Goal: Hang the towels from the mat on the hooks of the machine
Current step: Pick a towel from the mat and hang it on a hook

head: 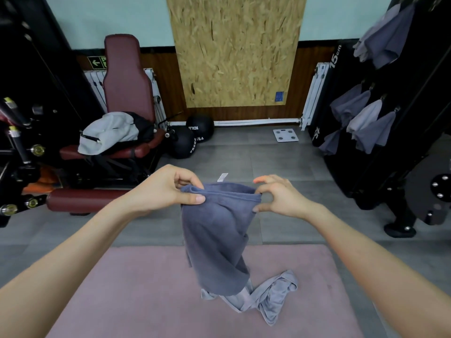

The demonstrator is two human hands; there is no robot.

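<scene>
The left grip pinched the upper left corner of a dark towel, thumb on the near side and fingers curled behind. The right grip pinched the upper right corner between thumb and fingertips, its other fingers loosely spread. The towel hung between them, its top edge pulled nearly straight, its lower end dangling over the pink mat in front of a pale towel lying crumpled there.

The step in hand looked like readying this towel for a hook. To do it well, the edge should be kept taut and one corner, or the middle of the edge, gathered so that a small fold can be slipped over a free hook. The cloth was limp and would slide off a shallow catch, so it ought to be seated well down on the hook before either grip lets go. A small white tag showed just above the edge; whether it was a hanging loop could not be told.

Counted: one towel held, one on the mat, and about six hung towels on the machine to the right, though overlapping folds made that number uncertain. Two grips, one mat.
</scene>
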